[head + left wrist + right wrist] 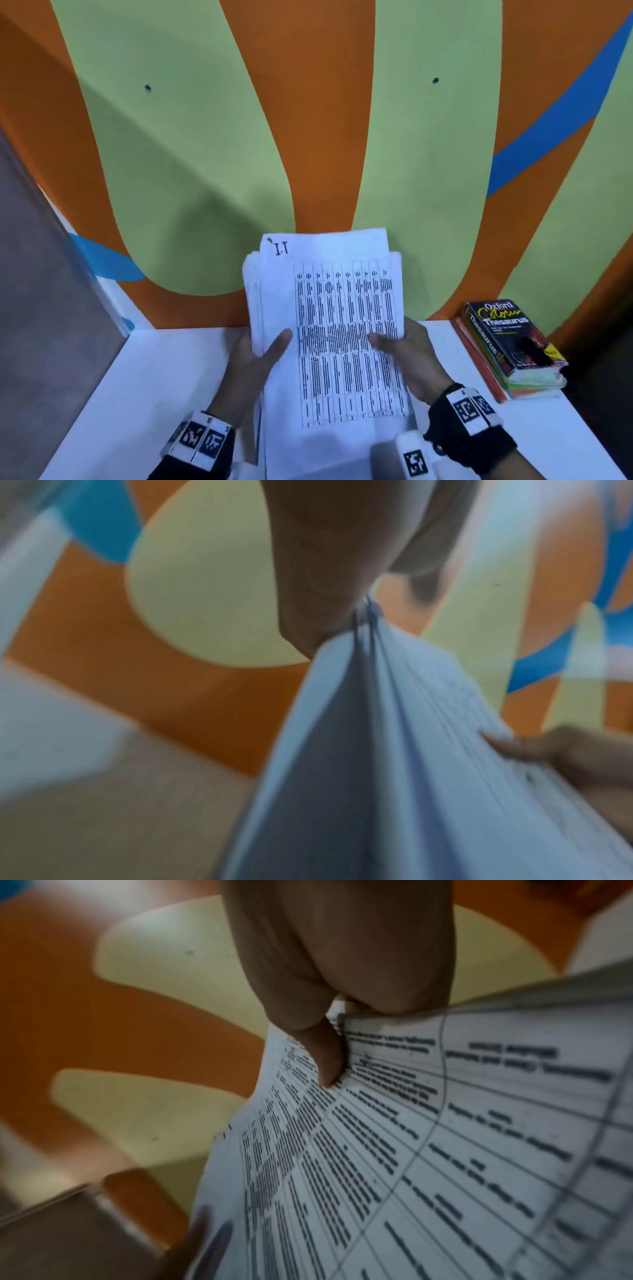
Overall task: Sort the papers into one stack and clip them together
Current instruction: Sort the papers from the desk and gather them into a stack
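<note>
Papers gripped upright above white table, left hand pinching left edge, right hand pinching right edge; thesaurus stacked at table's right.

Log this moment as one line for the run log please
step: squaring stack | papers: held upright over table, edges uneven | left hand: grips left edge | right hand: grips right edge | clip: not seen

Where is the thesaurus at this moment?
In the head view the thesaurus lies at the right on the white table, on top of a small pile of books by the wall, to the right of the right hand and apart from it.
</note>
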